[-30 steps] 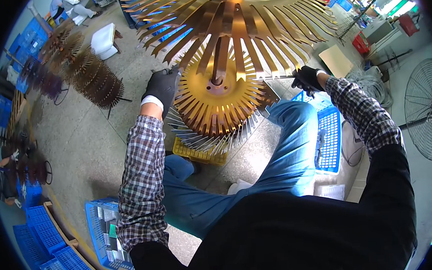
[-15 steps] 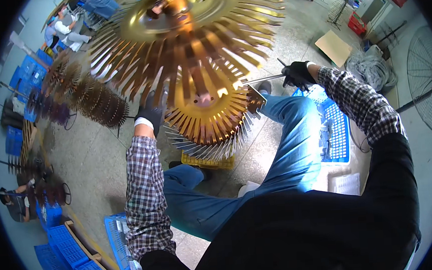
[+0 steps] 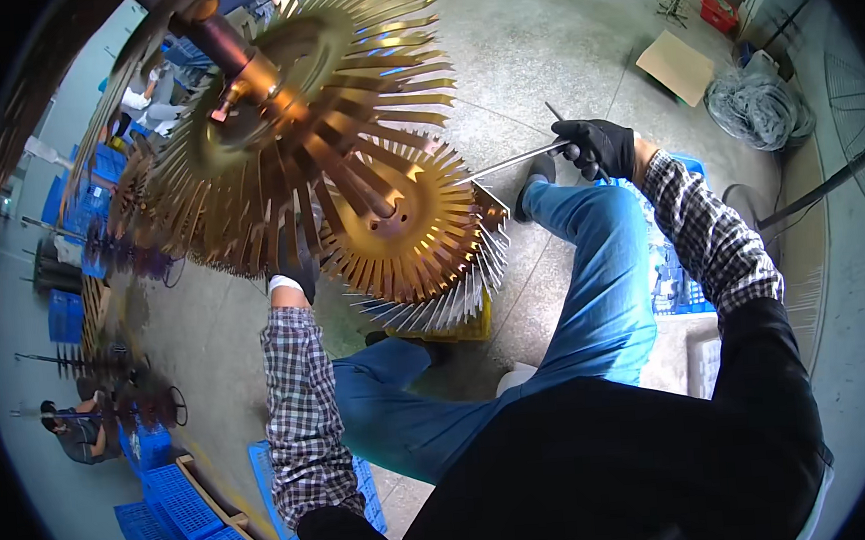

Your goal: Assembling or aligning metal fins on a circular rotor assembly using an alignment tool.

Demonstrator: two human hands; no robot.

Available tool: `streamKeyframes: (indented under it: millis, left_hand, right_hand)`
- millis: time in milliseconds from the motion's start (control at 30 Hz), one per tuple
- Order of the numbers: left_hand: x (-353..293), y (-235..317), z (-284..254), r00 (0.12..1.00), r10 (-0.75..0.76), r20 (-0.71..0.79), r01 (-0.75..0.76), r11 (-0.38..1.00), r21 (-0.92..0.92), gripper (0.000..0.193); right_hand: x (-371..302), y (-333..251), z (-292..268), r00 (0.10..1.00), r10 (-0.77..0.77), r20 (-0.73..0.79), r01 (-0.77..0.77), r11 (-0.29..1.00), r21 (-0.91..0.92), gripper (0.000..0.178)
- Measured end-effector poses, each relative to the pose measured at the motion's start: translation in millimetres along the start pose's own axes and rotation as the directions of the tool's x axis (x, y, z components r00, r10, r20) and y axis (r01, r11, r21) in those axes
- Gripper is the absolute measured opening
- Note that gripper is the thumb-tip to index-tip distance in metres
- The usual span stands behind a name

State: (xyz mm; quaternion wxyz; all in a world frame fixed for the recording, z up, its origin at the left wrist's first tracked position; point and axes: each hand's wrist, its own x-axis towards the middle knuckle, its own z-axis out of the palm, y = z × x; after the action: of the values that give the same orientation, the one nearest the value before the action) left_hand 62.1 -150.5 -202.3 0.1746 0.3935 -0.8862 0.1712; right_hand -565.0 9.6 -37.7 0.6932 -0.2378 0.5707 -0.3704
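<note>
A gold-coloured metal rack [image 3: 291, 109] with tiers of radiating flat prongs round a central post fills the upper left. Its smaller lower tier [image 3: 383, 208] is gold with a dished centre, and silvery prongs [image 3: 435, 305] fan out beneath it. My right hand [image 3: 597, 148], in a black glove, is closed round the handle end of a slim T-handled metal tool [image 3: 515, 161]. The tool's shaft points left to the lower tier's rim; I cannot make out whether its tip touches. My left hand [image 3: 297, 267], also black-gloved, reaches up behind the prongs, which hide its fingers.
A yellow crate [image 3: 472, 325] stands beneath the rack. Blue crates [image 3: 183, 498] line the lower left, and another [image 3: 690, 287] is by my right leg. Cardboard [image 3: 676, 65], a grey wire bundle [image 3: 757, 107] and a fan [image 3: 859, 130] are on the right. Other people sit farther off.
The large upper tier has shifted left and down in the picture, showing more of the lower tier. The background has moved too. My right hand keeps its hold on the tool.
</note>
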Motion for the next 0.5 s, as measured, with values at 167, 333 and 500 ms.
streamKeyframes:
  millis: [167, 333, 500]
  left_hand:
    - [-58, -63, 2, 0.989, -0.148, -0.017, 0.148, 0.964, 0.220, 0.057]
    - [19, 24, -51, 0.981, -0.107, 0.162, 0.041, 0.931, 0.364, 0.046]
    - [9, 11, -81, 0.992, 0.047, -0.119, -0.026, 0.984, 0.174, 0.042]
  right_hand:
    - [11, -4, 25, 0.995, -0.055, 0.083, 0.054, 0.998, 0.020, 0.031]
    - [4, 13, -14, 0.987, -0.151, -0.062, 0.147, 0.988, -0.054, 0.032]
    - [5, 13, 10, 0.978, -0.208, 0.026, 0.210, 0.971, -0.113, 0.030]
